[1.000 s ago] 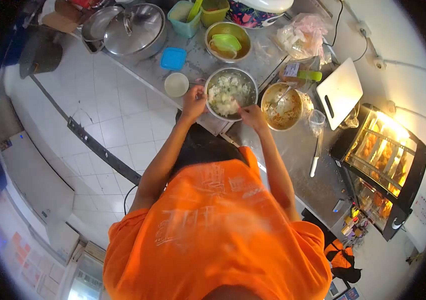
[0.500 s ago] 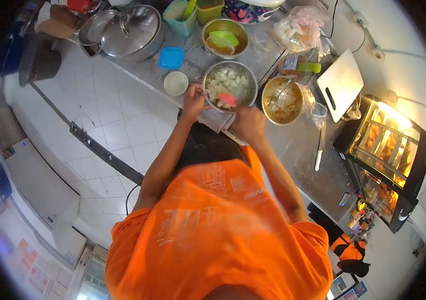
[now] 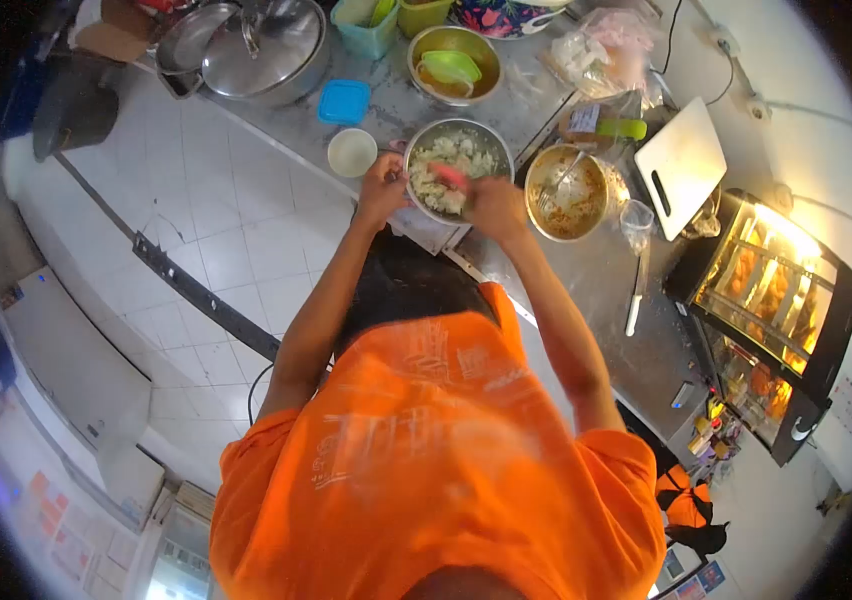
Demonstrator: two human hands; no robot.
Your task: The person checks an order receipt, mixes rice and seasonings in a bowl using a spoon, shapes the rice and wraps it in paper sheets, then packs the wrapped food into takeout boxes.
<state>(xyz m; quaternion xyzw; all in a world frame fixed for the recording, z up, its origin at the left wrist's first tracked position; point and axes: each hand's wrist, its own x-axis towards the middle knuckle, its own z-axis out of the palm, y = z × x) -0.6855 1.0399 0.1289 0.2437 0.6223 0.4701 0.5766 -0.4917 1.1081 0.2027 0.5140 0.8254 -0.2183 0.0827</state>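
Note:
A steel mixing bowl holds a pale, lumpy white mixture and stands near the counter's front edge. My left hand is closed on the left rim of this bowl. In my right hand, closed at the bowl's front right, is a red spatula, its head in the mixture. The right hand's fingers hide its handle. Just left of the bowl, close to my left hand, sits a small white bowl. To the right is another steel bowl, smeared with brown residue, with a fork-like utensil inside.
Behind are a steel bowl with a green scoop, a blue lid and a large lidded pot. A knife, a white cutting board and a lit food warmer are on the right.
The red spatula's head has moved up and slightly left within the mixture, and my right hand has risen slightly with it. My left hand remains at the rim.

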